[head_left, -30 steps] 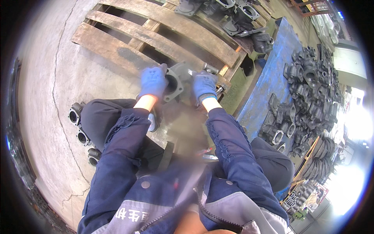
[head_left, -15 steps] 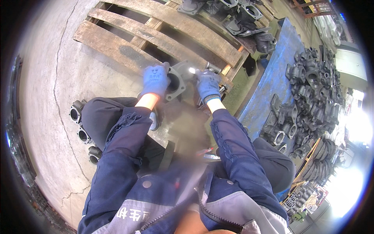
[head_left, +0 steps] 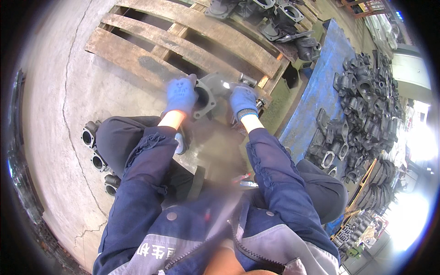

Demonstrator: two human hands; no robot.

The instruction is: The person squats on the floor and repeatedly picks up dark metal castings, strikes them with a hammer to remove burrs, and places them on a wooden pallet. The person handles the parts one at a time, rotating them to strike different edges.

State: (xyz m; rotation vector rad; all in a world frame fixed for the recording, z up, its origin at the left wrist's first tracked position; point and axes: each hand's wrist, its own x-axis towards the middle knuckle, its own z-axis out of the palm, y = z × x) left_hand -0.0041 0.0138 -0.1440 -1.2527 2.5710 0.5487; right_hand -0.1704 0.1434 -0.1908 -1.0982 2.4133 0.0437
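Observation:
My left hand (head_left: 180, 95), in a blue knitted glove, is closed on the left edge of a dark grey flanged pipe casting (head_left: 211, 104). The casting's wide round opening faces me, with a squarish flange and bolt holes around it. At the casting's right side, my right hand (head_left: 243, 99), gloved the same, is closed around a silver cylindrical tool (head_left: 247, 80). Parts of this tool show above and to the right of the fist; its exact kind is hidden. A bright spot glows between the tool hand and the casting. Blurry brownish haze hangs below the casting.
A wooden pallet (head_left: 137, 39) lies just beyond my hands, with several dark castings (head_left: 288, 16) at its far right. A blue sheet-metal surface (head_left: 316, 91) bears a large heap of castings (head_left: 364, 101) to the right. More castings (head_left: 97, 161) stand on the concrete floor by my left knee.
Both hands stay almost in place on the casting and the tool, with the right one shifted slightly left. The whole view has moved a little.

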